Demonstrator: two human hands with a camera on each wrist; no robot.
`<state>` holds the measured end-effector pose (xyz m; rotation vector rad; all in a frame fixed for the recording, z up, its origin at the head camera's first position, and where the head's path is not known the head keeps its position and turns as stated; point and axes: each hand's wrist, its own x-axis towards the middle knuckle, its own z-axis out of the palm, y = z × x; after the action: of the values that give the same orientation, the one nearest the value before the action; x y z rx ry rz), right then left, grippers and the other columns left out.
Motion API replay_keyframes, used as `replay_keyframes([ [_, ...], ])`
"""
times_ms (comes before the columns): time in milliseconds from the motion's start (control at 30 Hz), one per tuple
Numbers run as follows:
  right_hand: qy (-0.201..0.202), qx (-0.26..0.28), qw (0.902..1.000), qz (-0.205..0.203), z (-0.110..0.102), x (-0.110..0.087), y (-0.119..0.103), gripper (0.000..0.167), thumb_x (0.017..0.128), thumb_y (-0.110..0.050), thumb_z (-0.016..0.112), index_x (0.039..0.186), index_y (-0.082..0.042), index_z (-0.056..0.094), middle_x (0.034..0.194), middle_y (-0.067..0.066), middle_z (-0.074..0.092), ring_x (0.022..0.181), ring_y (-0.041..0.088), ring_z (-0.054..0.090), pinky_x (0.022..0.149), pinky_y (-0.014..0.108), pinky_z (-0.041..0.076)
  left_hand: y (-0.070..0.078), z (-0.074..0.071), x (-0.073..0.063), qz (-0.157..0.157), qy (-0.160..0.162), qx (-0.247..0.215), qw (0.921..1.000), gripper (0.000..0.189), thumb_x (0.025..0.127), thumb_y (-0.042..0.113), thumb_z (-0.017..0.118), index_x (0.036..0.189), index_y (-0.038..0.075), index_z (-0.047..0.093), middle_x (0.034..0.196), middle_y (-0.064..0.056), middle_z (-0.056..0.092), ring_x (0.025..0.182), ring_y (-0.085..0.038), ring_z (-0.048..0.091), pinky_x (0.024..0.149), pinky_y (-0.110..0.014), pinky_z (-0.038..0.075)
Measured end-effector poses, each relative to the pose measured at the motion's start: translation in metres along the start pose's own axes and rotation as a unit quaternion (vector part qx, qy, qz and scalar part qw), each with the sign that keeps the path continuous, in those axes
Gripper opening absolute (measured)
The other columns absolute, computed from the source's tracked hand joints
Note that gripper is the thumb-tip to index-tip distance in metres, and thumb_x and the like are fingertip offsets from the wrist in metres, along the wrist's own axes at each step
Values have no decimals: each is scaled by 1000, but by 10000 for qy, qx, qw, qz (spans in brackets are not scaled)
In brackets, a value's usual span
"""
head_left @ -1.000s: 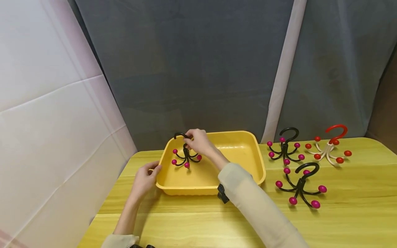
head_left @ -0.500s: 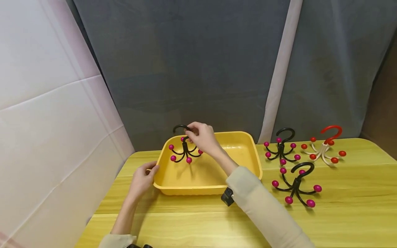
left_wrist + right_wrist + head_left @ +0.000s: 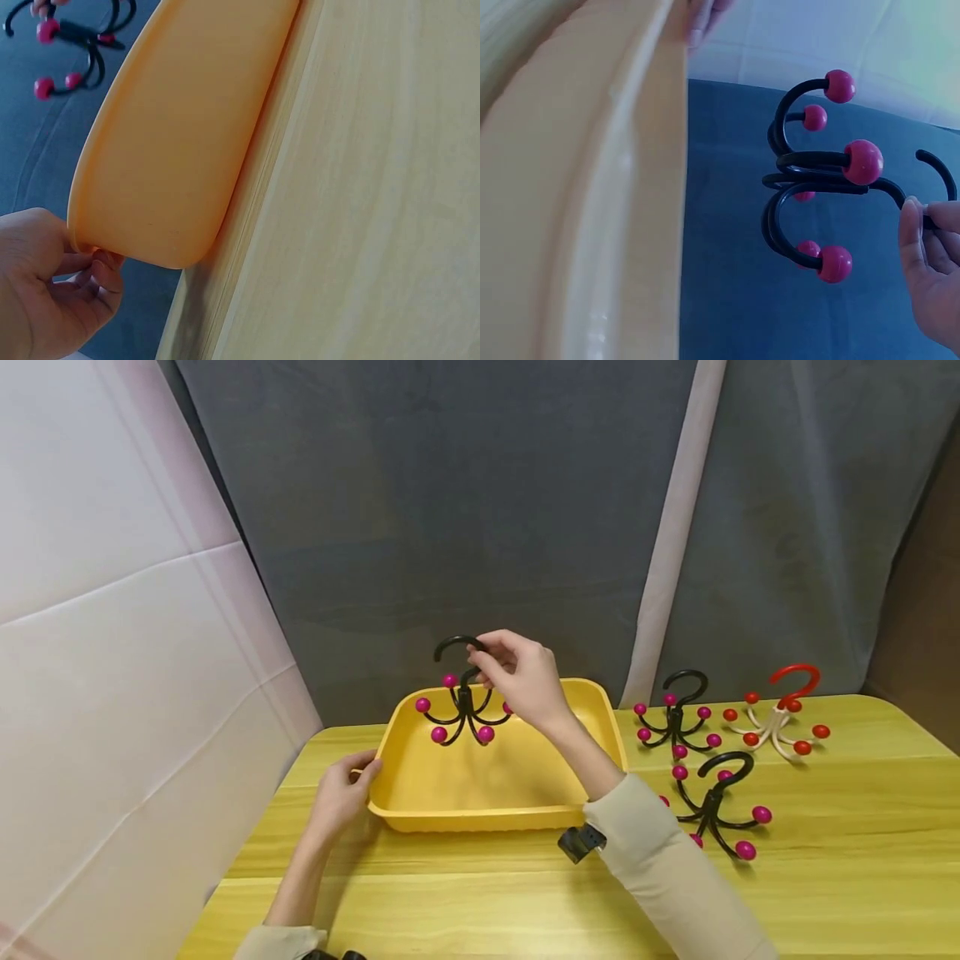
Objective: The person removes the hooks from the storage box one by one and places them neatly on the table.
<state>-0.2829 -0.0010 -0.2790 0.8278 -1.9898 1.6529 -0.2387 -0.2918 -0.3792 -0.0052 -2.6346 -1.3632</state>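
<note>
My right hand (image 3: 525, 681) pinches the curved top of a black multi-arm hook hanger (image 3: 465, 703) with magenta ball tips. The hanger hangs upright over the yellow basin (image 3: 495, 820), above its rim in the right wrist view, its arms spread below the fingers. In that view thumb and fingertips (image 3: 909, 214) close on the hook's bend. My left hand (image 3: 342, 797) grips the basin's left rim between thumb and fingers; the left wrist view shows the fingers (image 3: 105, 281) curled at the basin's corner. The basin's inside shows only bare yellow floor.
Right of the basin, on the wooden table (image 3: 465, 902), stand two more black hangers, one behind (image 3: 677, 718) and one nearer (image 3: 711, 810). A white hanger with a red hook (image 3: 776, 722) stands at the back right. A grey curtain (image 3: 465, 527) hangs behind the table.
My right hand has lifted the black hanger up from inside the basin and carried it somewhat to the right. My left hand stays on the basin's rim.
</note>
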Motion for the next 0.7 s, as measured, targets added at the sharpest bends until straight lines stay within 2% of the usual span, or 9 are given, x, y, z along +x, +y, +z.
replay_keyframes([
  [200, 224, -24, 9994, -270, -23, -10, -12, 19, 95, -1, 68, 113, 5, 69, 99, 15, 74, 75, 27, 71, 74, 29, 59, 0, 0, 0, -8, -15, 34, 10000, 37, 105, 14, 55, 133, -10, 59, 117, -28, 65, 90, -29, 64, 64, -22, 50],
  [433, 322, -173, 9982, -482, -49, -24, -27, 20, 94, 2, 69, 113, 5, 69, 101, 15, 74, 78, 28, 72, 74, 28, 59, 1, -1, 0, -17, -9, 49, 10000, 37, 105, 14, 55, 133, -9, 59, 117, -26, 65, 86, -21, 61, 63, -22, 49],
  [567, 319, -104, 9982, -496, -67, -32, -36, 21, 93, 4, 69, 113, 6, 69, 102, 16, 74, 77, 30, 71, 72, 28, 58, 1, -1, 0, -4, -13, 35, 10000, 38, 105, 15, 55, 134, -9, 59, 118, -26, 65, 88, -22, 62, 65, -21, 49],
  [700, 359, -171, 9983, -421, -85, -42, -44, 22, 92, 7, 69, 113, 7, 69, 103, 17, 74, 75, 21, 69, 71, 24, 57, 1, -1, -1, 9, -34, -4, 10000, 38, 105, 16, 56, 134, -9, 58, 121, -27, 64, 94, -28, 63, 67, -21, 50],
])
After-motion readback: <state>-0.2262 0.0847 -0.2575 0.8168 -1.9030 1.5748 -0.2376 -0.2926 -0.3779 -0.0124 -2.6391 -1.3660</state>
